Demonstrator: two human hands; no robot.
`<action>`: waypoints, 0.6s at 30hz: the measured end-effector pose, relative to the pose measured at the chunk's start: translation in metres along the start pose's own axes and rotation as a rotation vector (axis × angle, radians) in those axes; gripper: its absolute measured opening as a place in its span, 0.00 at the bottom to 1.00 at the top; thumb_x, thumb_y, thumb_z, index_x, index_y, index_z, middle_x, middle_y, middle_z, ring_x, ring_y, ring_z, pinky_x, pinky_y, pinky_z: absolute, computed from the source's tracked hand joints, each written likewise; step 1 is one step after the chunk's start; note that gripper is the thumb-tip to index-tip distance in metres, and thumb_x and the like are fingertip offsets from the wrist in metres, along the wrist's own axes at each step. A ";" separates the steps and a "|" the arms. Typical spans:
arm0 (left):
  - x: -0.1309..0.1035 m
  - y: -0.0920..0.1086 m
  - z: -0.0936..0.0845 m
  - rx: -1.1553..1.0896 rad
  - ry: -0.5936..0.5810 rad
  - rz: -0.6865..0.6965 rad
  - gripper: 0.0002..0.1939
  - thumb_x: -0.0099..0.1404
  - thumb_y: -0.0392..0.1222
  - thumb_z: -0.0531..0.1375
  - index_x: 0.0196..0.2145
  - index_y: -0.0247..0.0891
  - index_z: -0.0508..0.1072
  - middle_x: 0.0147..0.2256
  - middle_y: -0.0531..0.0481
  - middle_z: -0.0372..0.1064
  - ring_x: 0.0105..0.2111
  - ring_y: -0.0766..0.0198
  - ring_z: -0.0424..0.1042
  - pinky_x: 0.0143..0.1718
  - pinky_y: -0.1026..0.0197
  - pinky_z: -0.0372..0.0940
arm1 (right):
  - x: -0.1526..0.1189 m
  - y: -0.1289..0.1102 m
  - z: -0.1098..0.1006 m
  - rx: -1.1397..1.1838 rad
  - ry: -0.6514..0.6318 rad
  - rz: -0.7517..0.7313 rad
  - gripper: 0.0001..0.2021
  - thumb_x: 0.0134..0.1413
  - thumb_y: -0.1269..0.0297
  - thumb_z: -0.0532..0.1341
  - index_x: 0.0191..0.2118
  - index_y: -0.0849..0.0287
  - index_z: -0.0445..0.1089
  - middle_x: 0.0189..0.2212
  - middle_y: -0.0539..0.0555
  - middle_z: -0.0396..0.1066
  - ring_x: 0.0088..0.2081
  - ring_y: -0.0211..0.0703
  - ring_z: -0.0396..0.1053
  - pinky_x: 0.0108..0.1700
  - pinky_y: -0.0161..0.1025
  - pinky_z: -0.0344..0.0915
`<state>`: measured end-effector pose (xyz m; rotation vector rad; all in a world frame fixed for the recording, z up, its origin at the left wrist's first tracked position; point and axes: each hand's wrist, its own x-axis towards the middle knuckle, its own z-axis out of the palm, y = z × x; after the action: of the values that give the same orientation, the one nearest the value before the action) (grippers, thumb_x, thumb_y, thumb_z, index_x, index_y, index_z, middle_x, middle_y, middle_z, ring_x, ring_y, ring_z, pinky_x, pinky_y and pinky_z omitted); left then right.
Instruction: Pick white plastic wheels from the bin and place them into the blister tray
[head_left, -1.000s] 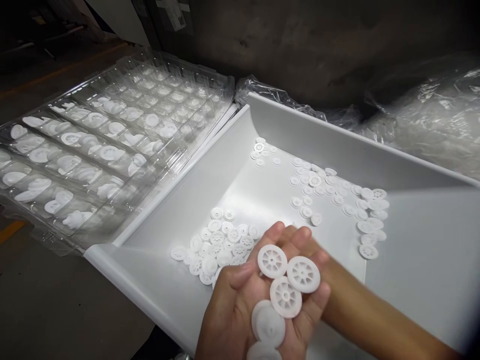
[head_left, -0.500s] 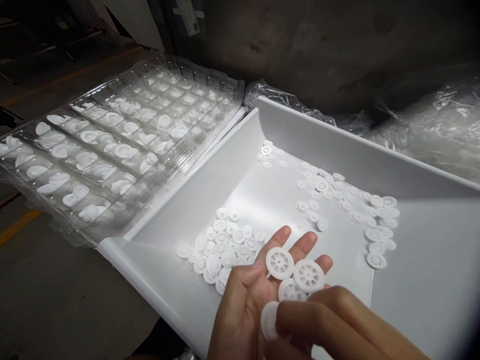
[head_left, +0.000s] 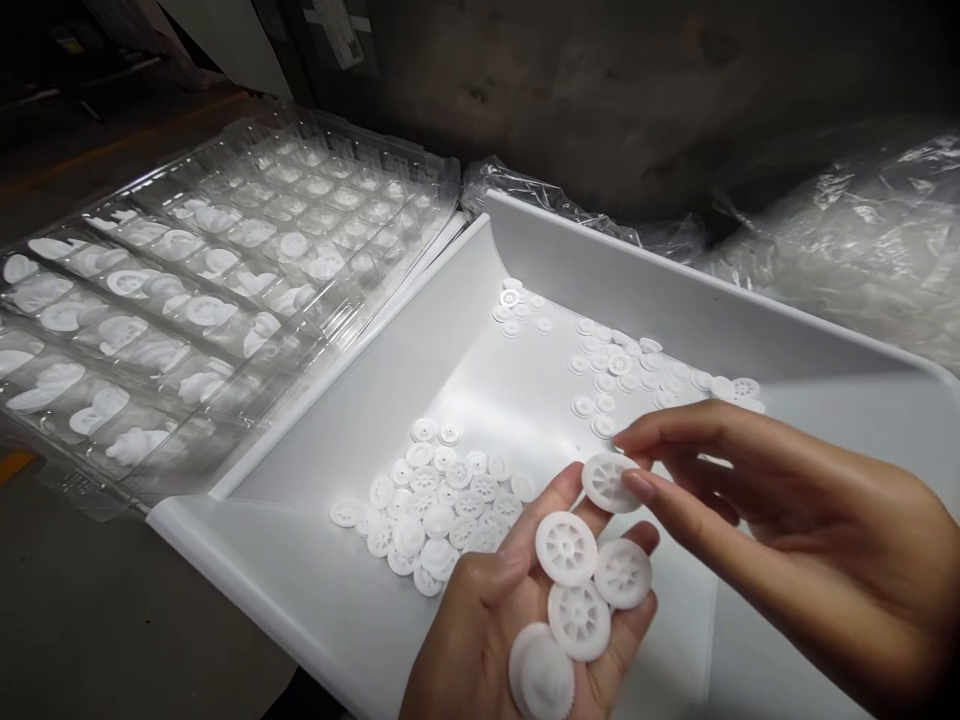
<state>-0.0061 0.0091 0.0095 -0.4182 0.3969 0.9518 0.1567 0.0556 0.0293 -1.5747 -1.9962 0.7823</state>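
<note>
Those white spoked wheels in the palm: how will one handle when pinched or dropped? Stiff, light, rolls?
Probably stiff and light: the right hand holds one wheel by its rim with fingertips alone, and it keeps its flat shape. Four more rest loosely on the open left hand, so they likely slide easily. Round and thin, they may roll on edge if dropped, then settle flat like those in the white bin.

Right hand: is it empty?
No, the right hand pinches one white spoked wheel between its fingertips, just above the wheels lying in the open left hand.
</note>
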 end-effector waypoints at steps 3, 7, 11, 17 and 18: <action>0.001 -0.001 -0.003 -0.003 -0.046 0.010 0.31 0.62 0.41 0.49 0.61 0.27 0.57 0.58 0.42 0.63 0.57 0.54 0.63 0.61 0.56 0.55 | 0.002 0.007 0.002 -0.040 -0.016 -0.118 0.05 0.59 0.56 0.60 0.41 0.45 0.68 0.30 0.44 0.68 0.29 0.34 0.67 0.23 0.23 0.66; 0.003 0.000 -0.008 0.051 -0.065 -0.055 0.31 0.62 0.42 0.52 0.63 0.36 0.55 0.59 0.46 0.62 0.60 0.56 0.59 0.58 0.55 0.58 | 0.002 0.008 0.001 -0.131 -0.032 -0.138 0.07 0.61 0.57 0.57 0.45 0.43 0.67 0.32 0.44 0.70 0.31 0.32 0.68 0.23 0.19 0.65; 0.004 0.000 -0.013 0.043 -0.120 -0.066 0.32 0.61 0.42 0.52 0.63 0.38 0.55 0.61 0.48 0.60 0.62 0.58 0.56 0.56 0.57 0.59 | 0.000 0.004 0.001 -0.095 -0.061 -0.097 0.09 0.61 0.56 0.58 0.46 0.43 0.67 0.33 0.44 0.70 0.32 0.32 0.69 0.21 0.18 0.65; 0.000 0.000 -0.017 0.020 -0.181 -0.037 0.24 0.70 0.38 0.42 0.60 0.34 0.60 0.59 0.45 0.61 0.59 0.59 0.61 0.60 0.52 0.56 | -0.001 0.000 -0.004 -0.176 -0.071 -0.097 0.08 0.61 0.54 0.58 0.45 0.43 0.68 0.34 0.44 0.69 0.29 0.30 0.68 0.21 0.17 0.64; -0.001 0.001 -0.016 0.022 -0.154 -0.042 0.24 0.70 0.39 0.41 0.60 0.34 0.60 0.60 0.44 0.60 0.60 0.57 0.60 0.61 0.51 0.55 | -0.001 -0.001 -0.007 -0.187 -0.058 -0.098 0.08 0.61 0.56 0.57 0.45 0.44 0.67 0.34 0.44 0.69 0.30 0.30 0.69 0.21 0.17 0.64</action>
<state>-0.0094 0.0009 -0.0040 -0.3292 0.2579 0.9310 0.1607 0.0552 0.0348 -1.5568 -2.2260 0.6254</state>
